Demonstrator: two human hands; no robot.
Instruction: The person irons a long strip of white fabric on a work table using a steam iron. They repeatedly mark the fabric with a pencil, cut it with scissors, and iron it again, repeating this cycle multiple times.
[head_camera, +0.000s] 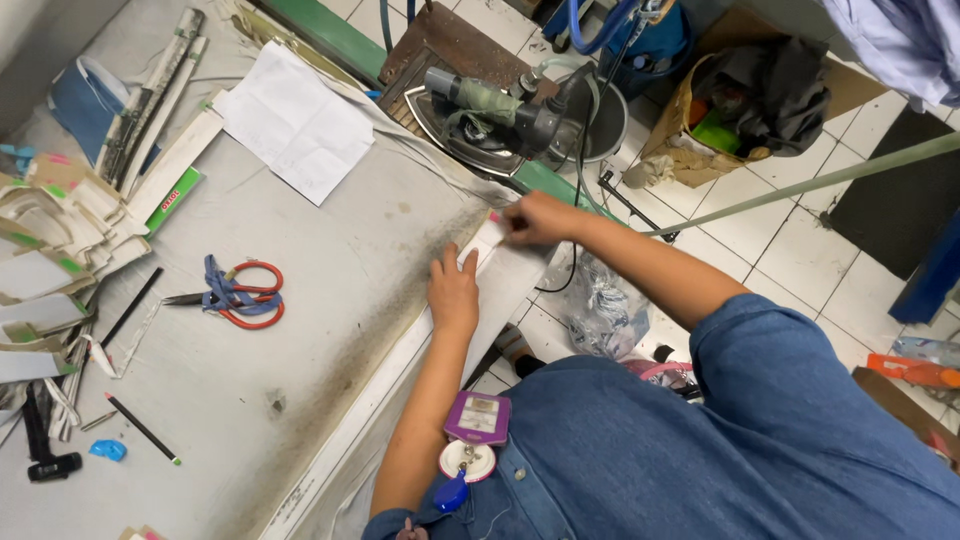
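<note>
A long white strip of fabric or paper (400, 365) runs along the near edge of the grey padded table (300, 300). My left hand (455, 290) lies flat on the strip, pressing it down. My right hand (532, 218) pinches the strip's far end, where a small pink bit (493, 216) shows at the fingertips. A steam iron (480, 115) rests on a brown stand just beyond my right hand.
Red-handled scissors (240, 295) with blue cloth tied on lie mid-table. Pencils (142, 428), a blue chalk piece (108, 450), a white sheet (295, 120) and stacked pattern pieces (60, 230) sit at the left. An open box of cloth (750, 100) stands on the tiled floor.
</note>
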